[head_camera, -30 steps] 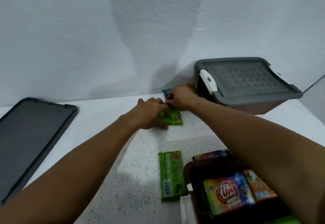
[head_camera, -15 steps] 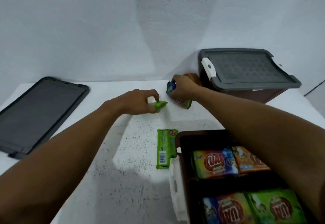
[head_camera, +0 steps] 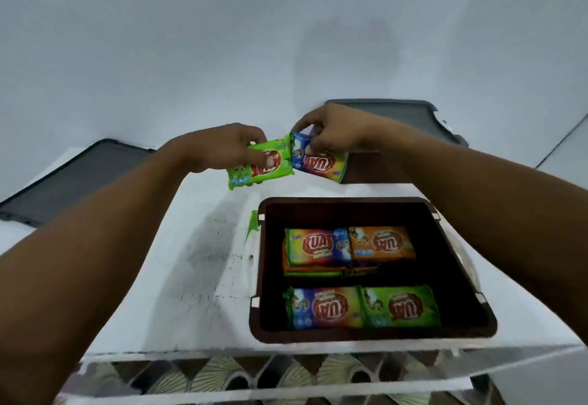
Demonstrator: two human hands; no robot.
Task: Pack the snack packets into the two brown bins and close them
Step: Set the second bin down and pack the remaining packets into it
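Green packet (head_camera: 251, 171) pinched by left hand (head_camera: 219, 147), blue packet (head_camera: 321, 164) by right hand (head_camera: 334, 128), above frame centre; light, slippery film probably grips best across flat faces.

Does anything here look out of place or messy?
Only one thing: a stray green packet lies on the table beside the left wall of the open brown bin, mostly hidden behind it. Packets inside lie in neat rows; nothing looks spilled or torn.
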